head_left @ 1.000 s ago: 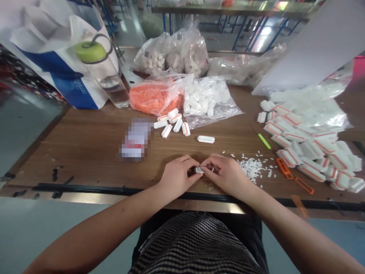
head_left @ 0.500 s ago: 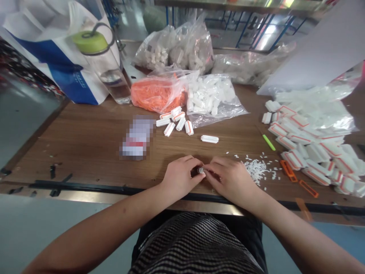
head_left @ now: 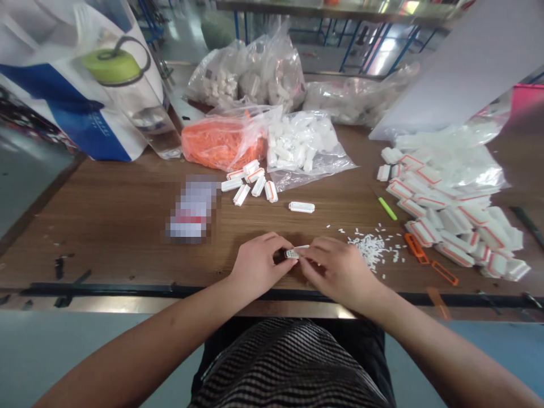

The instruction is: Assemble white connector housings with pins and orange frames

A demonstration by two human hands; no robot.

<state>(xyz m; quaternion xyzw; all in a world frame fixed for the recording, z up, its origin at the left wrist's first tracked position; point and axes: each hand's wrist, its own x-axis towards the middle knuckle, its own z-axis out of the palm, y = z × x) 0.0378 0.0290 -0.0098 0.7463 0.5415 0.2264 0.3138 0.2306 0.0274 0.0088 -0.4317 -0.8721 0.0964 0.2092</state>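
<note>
Between my two hands, close to the table's front edge, is a small white plastic piece [head_left: 292, 254], partly covered by fingers. My left hand [head_left: 257, 262] pinches its left end between thumb and fingers. My right hand [head_left: 335, 263] is closed at its right end, thumb and fingertips pressed together there; whether they also hold a tiny part is hidden. Just right of the right hand lies a scattered heap of tiny white pegs [head_left: 370, 249]. A finished-looking white housing [head_left: 301, 207] lies by itself beyond the hands.
Several white housings with orange strips [head_left: 256, 186] lie mid-table, before bags of orange parts [head_left: 221, 141] and white parts [head_left: 297, 141]. A larger housing pile [head_left: 459, 221], orange frames [head_left: 416, 248] and a green-handled tool [head_left: 387, 208] are right. A bottle [head_left: 140, 107] stands back left.
The view has shifted, so the table's things appear further left. More of the white piece shows between my hands, and it looks slightly turned. Both hands keep their grip near the same spot.
</note>
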